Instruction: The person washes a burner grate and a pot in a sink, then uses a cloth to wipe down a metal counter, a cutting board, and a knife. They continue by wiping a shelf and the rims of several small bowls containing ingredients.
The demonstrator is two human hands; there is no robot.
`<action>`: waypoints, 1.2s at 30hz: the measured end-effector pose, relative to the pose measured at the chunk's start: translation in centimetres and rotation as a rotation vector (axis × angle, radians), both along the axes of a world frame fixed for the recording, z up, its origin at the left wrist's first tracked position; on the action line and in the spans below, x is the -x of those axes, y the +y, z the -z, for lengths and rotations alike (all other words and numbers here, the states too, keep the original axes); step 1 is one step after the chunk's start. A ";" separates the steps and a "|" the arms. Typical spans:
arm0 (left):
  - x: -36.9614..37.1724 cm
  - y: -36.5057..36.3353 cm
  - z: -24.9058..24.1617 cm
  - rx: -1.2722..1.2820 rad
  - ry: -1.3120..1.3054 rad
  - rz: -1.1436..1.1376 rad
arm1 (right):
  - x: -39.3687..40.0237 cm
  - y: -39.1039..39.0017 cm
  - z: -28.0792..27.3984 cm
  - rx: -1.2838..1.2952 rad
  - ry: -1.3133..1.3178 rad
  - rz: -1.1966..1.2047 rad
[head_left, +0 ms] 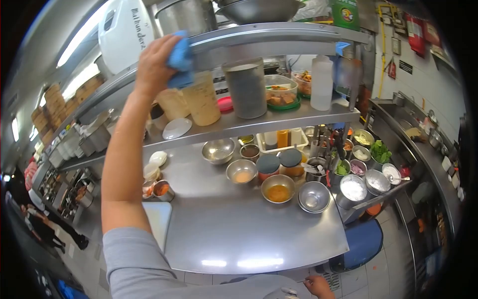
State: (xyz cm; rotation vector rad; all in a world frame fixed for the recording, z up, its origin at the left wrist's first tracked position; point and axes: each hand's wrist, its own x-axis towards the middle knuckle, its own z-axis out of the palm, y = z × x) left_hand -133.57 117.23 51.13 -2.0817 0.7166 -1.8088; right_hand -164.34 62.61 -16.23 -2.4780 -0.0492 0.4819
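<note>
where the bench [224, 219] underlies an upper shelf [279, 48], the left hand [155, 65] is raised to that height; the right hand [319, 287] hangs low, finger spread indeterminable; left fingers clasp the cloth [182, 62] at the shelf's edge, bunched presumably for grip.

white container [119, 45] — black "mathunder…" — ending unclear

Right hand [320, 287] cropped below, grip hard to tell, steel pot [185, 19] cropped above, white board [159, 219] part-hidden (behind the left arm [124, 164])
</note>
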 end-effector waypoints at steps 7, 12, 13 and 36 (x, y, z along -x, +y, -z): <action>13.6 23.2 2.4 0.246 0.157 -0.717 | -2.8 1.3 0.6 -0.099 -0.126 -0.097; 29.3 30.2 16.5 0.520 0.404 -0.820 | -3.7 1.1 4.3 -0.001 0.023 -0.270; 32.8 31.8 22.2 0.551 0.386 -0.860 | -3.5 1.1 5.1 0.041 0.081 -0.263; 92.6 6.3 91.2 1.157 2.419 -0.832 | 5.4 11.1 19.0 0.480 0.261 -0.751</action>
